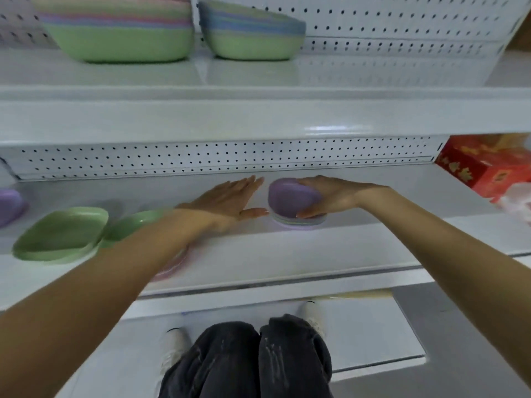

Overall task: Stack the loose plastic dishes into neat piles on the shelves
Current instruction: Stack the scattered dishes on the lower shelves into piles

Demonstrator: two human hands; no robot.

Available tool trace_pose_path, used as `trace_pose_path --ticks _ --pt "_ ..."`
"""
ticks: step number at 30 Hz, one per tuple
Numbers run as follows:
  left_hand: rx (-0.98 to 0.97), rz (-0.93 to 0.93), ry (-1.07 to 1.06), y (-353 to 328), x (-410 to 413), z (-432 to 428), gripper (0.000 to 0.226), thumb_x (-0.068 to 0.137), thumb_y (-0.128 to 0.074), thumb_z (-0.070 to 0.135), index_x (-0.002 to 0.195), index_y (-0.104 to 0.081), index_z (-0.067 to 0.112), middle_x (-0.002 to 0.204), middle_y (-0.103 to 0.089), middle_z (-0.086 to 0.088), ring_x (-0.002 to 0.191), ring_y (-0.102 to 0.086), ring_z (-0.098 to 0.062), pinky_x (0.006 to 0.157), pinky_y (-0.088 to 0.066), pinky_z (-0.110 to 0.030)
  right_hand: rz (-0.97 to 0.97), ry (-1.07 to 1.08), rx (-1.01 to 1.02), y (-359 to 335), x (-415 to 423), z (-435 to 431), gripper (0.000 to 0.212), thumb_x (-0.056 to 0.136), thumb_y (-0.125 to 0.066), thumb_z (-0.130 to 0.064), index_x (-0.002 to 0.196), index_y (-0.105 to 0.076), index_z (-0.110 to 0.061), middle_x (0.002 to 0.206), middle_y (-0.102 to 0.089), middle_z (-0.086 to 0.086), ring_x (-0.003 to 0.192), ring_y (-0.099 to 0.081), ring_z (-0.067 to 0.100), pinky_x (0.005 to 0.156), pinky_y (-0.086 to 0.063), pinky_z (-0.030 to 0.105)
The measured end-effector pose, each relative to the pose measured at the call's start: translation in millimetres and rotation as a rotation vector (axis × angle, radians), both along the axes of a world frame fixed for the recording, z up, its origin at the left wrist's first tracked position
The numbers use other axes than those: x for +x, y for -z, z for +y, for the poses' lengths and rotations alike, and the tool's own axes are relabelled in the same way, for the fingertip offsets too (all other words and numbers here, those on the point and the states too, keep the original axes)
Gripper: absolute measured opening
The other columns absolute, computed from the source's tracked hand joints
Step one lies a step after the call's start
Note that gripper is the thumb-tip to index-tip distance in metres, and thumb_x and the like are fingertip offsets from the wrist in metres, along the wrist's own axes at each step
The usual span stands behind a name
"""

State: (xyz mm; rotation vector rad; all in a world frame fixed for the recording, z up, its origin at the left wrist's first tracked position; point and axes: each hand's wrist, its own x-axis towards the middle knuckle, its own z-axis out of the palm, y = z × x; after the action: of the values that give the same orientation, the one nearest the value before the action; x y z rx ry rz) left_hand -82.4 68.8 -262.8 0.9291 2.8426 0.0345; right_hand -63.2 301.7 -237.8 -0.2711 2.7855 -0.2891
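Right hand (333,196) grips a purple dish (287,196). Its fingers are curled over the top edge with the thumb under the lower edge, so they are clamped on it. We see the dish tilted up on edge, its lower rim touching a small pile (298,223) of pastel dishes. The pile sits mid-way along the middle shelf (373,242), toward the back panel.

Left hand (227,199) holds nothing: fingers straight and together, thumb spread, palm turned toward the purple dish. It is just beside the dish. The thumb tip comes very close to the pile; we cannot tell if it touches.

On the left of the same shelf we note a green dish (60,234) lying loose. A second green dish (132,224) sits right against it, partly hidden by the left forearm. A pink dish (172,265) shows under that forearm near the shelf's front edge, blurred. Another purple piece (10,205) is cut off at the far left.

On the upper shelf (344,73) we see two tall nested piles side by side at the left, the left pile (120,38) and the right pile (253,38). Each has a green dish at the bottom and pastel rims above.

A red box (482,168) sits past the shelf's right end. Dark trousers (244,360) show at the bottom.
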Motion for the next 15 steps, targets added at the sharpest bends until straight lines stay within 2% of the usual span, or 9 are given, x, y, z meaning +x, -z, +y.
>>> trace_pose_path --ticks 2,5,8,11,13,15 --pt "0.031 0.009 -0.028 -15 12 -32 0.074 0.091 -0.026 0.062 0.150 0.005 0.029 0.159 0.004 0.006 0.146 -0.005 -0.013 0.116 -0.004 -0.027 -0.026 -0.030 -0.011 -9 9 -18 0.088 0.074 -0.064 -0.063 0.145 -0.020 -0.037 0.147 -0.035 -0.006 0.133 -0.038 0.019 0.109 -0.033 0.036" --pt "0.039 0.015 -0.116 -31 24 -85 0.077 0.083 -0.018 0.071 0.149 -0.002 0.035 0.159 -0.003 0.010 0.145 -0.010 -0.012 0.118 -0.011 -0.034 -0.053 -0.088 -0.044 -19 16 -61 0.087 0.078 -0.063 -0.058 0.147 -0.013 -0.039 0.152 -0.027 -0.006 0.137 -0.032 0.016 0.113 -0.027 0.035" --pt "0.042 0.017 -0.225 -41 40 -139 0.070 0.087 -0.020 0.068 0.148 -0.008 0.037 0.158 -0.008 0.010 0.144 -0.013 -0.012 0.117 -0.014 -0.034 -0.046 -0.188 -0.121 -22 19 -122 0.084 0.082 -0.060 -0.056 0.148 -0.012 -0.036 0.157 -0.017 -0.009 0.141 -0.026 0.013 0.115 -0.024 0.034" --pt "0.059 0.030 -0.327 -39 60 -198 0.067 0.088 -0.022 0.065 0.148 -0.013 0.037 0.157 -0.015 0.008 0.142 -0.021 -0.015 0.115 -0.021 -0.036 -0.030 -0.287 -0.160 -22 20 -186 0.081 0.083 -0.057 -0.056 0.148 -0.014 -0.034 0.157 -0.018 -0.007 0.140 -0.027 0.014 0.114 -0.024 0.030" --pt "0.072 0.026 -0.367 -32 74 -235 0.066 0.088 -0.024 0.062 0.147 -0.023 0.031 0.154 -0.026 0.003 0.138 -0.030 -0.019 0.112 -0.027 -0.034 0.007 -0.350 -0.144 -19 20 -225 0.077 0.086 -0.055 -0.054 0.148 -0.016 -0.031 0.156 -0.020 -0.004 0.141 -0.025 0.016 0.113 -0.022 0.028" --pt "0.107 0.009 -0.409 -23 86 -269 0.072 0.083 -0.024 0.067 0.142 -0.036 0.028 0.147 -0.039 0.000 0.129 -0.042 -0.022 0.104 -0.033 -0.033 0.035 -0.391 -0.144 -13 20 -259 0.074 0.087 -0.054 -0.054 0.148 -0.020 -0.030 0.156 -0.022 -0.002 0.140 -0.026 0.019 0.114 -0.023 0.031"
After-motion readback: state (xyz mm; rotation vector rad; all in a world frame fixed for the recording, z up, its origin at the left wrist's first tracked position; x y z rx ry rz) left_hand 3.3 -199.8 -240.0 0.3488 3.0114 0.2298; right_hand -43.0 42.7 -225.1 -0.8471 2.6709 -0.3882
